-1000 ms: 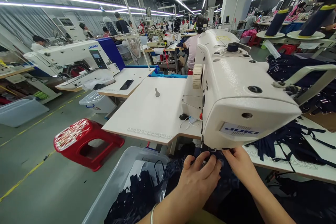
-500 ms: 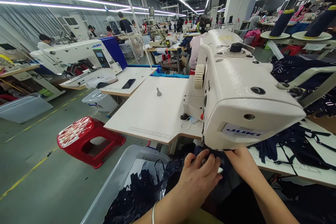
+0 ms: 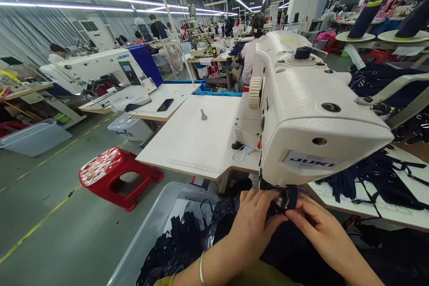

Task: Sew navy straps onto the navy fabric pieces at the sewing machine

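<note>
A white JUKI sewing machine [image 3: 301,111] fills the middle of the head view. Right under its head, my left hand [image 3: 254,223] and my right hand [image 3: 318,228] meet on a piece of dark navy fabric [image 3: 283,201]. Fingers of both hands are pinched on the fabric, thumbs almost touching. The needle area is hidden behind the machine head and my fingers. A thin bracelet [image 3: 201,268] circles my left wrist.
A clear plastic bin [image 3: 150,232] with dark navy pieces sits at my lower left. A red stool [image 3: 114,174] stands on the floor. More navy straps [image 3: 375,178] lie on the white table [image 3: 201,143] at right. Other workers and machines fill the background.
My right hand has drawn back from under the machine head toward me and now pinches the fabric beside my left hand. The view has shifted slightly.
</note>
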`<state>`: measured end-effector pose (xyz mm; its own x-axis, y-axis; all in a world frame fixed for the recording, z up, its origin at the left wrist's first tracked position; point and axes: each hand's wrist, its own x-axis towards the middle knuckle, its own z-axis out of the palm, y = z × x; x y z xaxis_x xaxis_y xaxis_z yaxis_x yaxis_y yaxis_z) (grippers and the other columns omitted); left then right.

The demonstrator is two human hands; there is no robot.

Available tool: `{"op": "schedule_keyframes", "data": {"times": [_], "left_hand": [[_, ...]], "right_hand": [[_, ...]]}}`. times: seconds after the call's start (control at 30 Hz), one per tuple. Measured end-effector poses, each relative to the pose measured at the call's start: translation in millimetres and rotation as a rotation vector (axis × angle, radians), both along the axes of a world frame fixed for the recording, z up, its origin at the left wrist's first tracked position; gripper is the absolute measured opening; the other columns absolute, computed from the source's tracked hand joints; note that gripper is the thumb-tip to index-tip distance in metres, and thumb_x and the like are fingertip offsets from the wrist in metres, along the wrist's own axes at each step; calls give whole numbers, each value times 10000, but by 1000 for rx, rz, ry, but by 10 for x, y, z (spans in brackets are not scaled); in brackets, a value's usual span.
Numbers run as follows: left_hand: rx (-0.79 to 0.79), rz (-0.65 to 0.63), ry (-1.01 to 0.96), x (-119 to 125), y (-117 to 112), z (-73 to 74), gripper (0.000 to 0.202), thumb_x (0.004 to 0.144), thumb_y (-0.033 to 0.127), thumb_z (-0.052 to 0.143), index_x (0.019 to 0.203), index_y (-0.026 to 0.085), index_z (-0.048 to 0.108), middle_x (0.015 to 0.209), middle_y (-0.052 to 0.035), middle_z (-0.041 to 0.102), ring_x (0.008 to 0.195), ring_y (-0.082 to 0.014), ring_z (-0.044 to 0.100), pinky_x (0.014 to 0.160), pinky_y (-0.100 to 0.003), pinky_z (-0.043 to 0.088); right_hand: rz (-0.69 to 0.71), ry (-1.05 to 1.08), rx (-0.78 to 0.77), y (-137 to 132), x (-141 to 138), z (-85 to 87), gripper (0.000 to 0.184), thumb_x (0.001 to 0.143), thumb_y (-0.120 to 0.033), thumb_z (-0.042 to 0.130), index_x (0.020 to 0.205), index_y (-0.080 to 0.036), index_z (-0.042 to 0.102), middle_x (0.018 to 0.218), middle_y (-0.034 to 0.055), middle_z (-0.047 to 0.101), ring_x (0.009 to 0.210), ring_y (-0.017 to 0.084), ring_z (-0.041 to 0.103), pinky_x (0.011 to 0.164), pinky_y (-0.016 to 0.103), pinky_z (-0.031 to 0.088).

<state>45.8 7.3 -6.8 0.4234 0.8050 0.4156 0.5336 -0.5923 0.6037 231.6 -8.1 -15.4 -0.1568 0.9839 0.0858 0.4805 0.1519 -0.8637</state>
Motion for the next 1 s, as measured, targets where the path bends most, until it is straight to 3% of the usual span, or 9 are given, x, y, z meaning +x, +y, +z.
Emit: {"op": "schedule_keyframes", "data": {"times": [0.1,0.2,0.3,0.53,0.63,0.83,0.93,1.0], "left_hand": [[5,12,17,9,-10,4,62,916,304,600,939,246,606,874,25,654,844,-184,545,744,-329,345],[99,68,4,10,-44,-10,166,962,343,510,895,226,606,842,10,642,802,-181,522,733,-343,322],[227,122,-6,11,-87,-22,234,981,356,468,854,211,601,816,5,644,811,-181,522,749,-351,312],[329,103,3,7,-140,-43,176,991,295,466,1030,197,608,800,2,650,797,-155,560,777,-336,340],[322,100,-4,-2,-151,-31,166,988,280,476,1009,214,626,816,3,656,797,-149,566,775,-333,344],[209,63,-26,-8,-133,-42,222,994,297,452,911,203,634,812,-4,647,770,-155,557,751,-339,342],[98,49,-51,-5,-111,-63,171,943,319,562,830,208,629,770,14,639,746,-150,566,727,-325,342],[18,42,-26,-2,-100,-62,133,891,301,644,795,212,623,762,25,637,744,-149,576,728,-319,349]], "right_hand": [[8,7,110,-38,-12,1,151,924,-352,539,830,-258,612,852,4,605,837,163,618,699,211,502],[27,39,236,-61,-18,-32,70,922,-274,555,920,-288,624,918,-3,635,852,148,631,744,197,512],[19,53,348,-87,-20,-85,103,909,-224,569,938,-304,626,915,-15,652,851,141,641,760,180,518],[-15,5,521,-130,-31,-141,109,882,-197,593,912,-287,644,863,-12,672,812,145,648,736,181,532],[-19,-23,559,-136,-33,-148,102,885,-203,592,912,-284,648,847,-16,673,784,139,652,761,195,524],[-31,-49,537,-176,-53,-138,99,887,-214,596,930,-290,642,873,-5,647,787,137,651,714,190,524],[-17,-68,365,-174,-82,-76,60,910,-252,559,871,-263,603,820,-6,624,685,125,619,607,183,511],[-5,-93,249,-142,-108,-39,154,924,-286,527,779,-241,553,757,-9,589,622,120,577,559,186,491]]}}
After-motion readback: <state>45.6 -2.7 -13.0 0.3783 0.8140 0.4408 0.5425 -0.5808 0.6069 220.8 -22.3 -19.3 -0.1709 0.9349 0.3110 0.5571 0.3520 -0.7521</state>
